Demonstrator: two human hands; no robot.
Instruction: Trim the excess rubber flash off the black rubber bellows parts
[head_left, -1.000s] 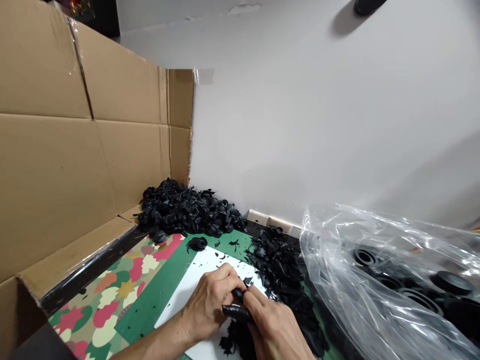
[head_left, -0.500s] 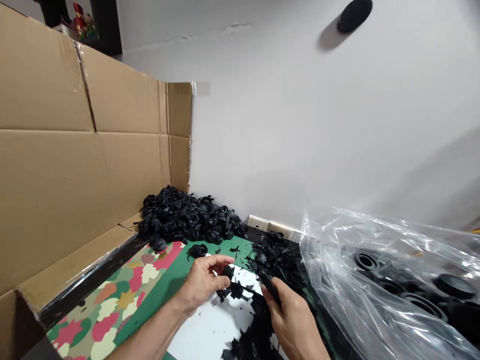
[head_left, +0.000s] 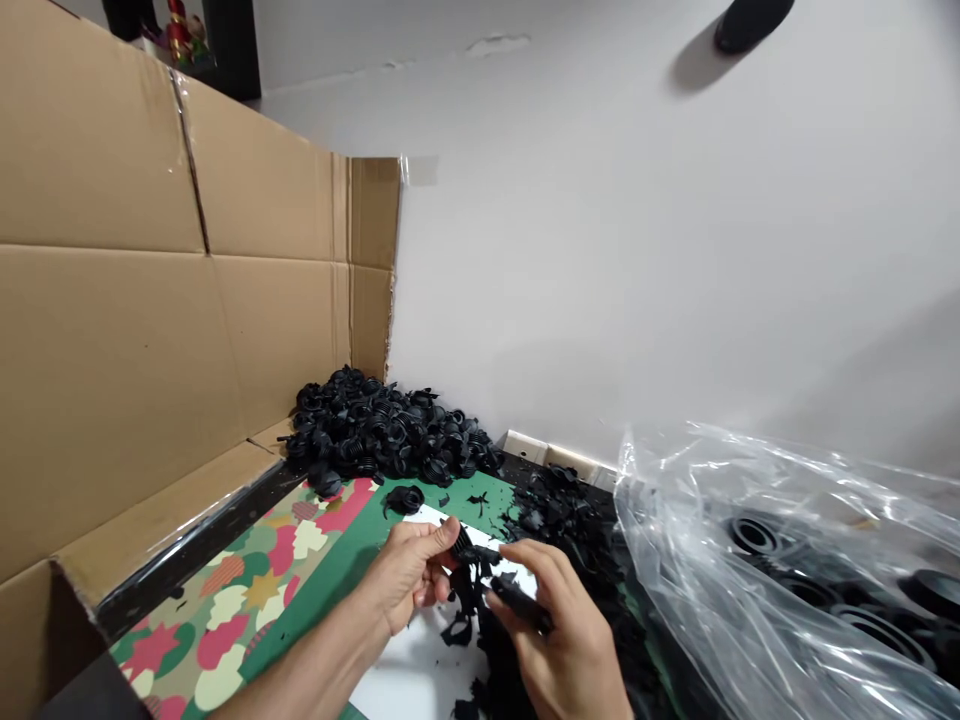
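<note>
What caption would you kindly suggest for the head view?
Over a white sheet, the left hand holds a ribbed black part and the right hand an elongated black object, amid black scraps.

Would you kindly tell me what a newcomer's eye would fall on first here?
Probably the big heap of black pieces, by the far end of the cardboard. Next, over the white sheet, the left hand holds a ribbed piece and the right hand a black tool. At the right, black rings show through clear plastic.
</note>
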